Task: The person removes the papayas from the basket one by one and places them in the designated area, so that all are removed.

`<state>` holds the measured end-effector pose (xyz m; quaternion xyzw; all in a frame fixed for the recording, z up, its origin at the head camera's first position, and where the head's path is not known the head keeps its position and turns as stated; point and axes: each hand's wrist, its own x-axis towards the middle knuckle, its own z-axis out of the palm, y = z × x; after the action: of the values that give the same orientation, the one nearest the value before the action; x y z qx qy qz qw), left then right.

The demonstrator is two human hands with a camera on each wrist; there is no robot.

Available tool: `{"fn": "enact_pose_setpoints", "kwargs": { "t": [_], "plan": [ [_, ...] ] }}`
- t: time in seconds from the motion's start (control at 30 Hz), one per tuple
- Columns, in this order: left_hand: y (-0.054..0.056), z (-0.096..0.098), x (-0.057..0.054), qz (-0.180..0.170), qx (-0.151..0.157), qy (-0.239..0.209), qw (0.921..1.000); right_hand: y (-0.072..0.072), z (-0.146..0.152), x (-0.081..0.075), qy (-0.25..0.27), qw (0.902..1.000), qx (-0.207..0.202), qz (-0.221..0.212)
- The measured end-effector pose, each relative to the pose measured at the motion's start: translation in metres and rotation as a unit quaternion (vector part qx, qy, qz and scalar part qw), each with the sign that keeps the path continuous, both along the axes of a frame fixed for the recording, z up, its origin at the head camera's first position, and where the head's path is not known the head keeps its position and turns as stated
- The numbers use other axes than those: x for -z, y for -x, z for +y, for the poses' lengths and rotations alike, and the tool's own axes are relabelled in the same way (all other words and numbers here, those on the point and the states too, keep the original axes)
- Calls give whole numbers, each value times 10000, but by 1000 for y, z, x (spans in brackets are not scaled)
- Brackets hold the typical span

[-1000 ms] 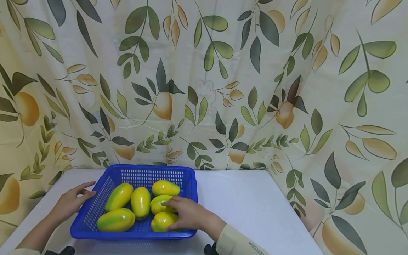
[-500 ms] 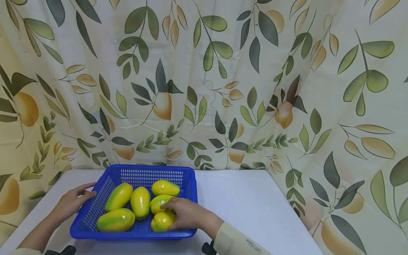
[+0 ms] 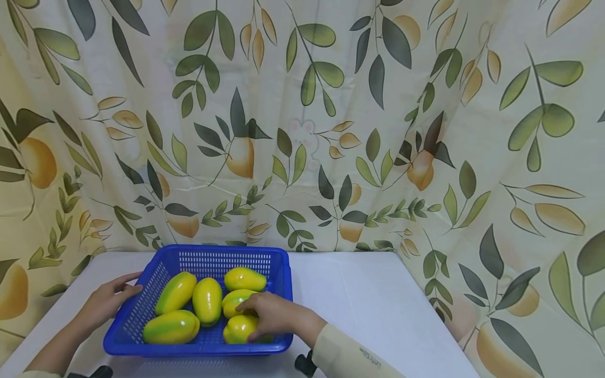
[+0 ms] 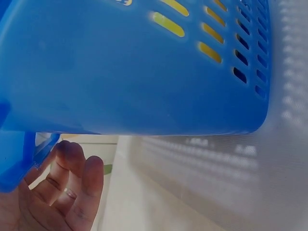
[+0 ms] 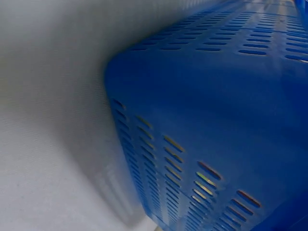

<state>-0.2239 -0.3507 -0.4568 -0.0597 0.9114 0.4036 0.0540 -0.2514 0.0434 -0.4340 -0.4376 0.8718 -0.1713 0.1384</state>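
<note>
A blue plastic basket holds several shiny yellow-green mangoes. My left hand grips the basket's left rim. In the left wrist view, that hand has its fingers curled under the rim, beside the slotted wall. My right hand reaches over the right rim and grips the near-right mango, thumb on its front side and fingers over its back. Just behind that one lies another mango, partly covered by the fingers. Only the basket's outer wall shows in the right wrist view; the hand is out of sight.
The basket stands on a white-covered table, left of its middle. A curtain printed with leaves and fruit hangs behind. Dark wrist-camera parts show near both cuffs, one of them a black piece by the right sleeve.
My right hand and sleeve have shifted slightly left, with the fingers drawn in closer around the near-right mango. The left hand and the basket hold their places.
</note>
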Motion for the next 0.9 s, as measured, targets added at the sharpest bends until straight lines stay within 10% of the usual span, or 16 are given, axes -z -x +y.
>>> {"fn": "enact_pose_setpoints", "kwargs": {
  "t": [0.9],
  "plan": [
    [2,-2,0,-125,-107,-525,9985,3,1,-5,92,9996,6,-252]
  ]
}}
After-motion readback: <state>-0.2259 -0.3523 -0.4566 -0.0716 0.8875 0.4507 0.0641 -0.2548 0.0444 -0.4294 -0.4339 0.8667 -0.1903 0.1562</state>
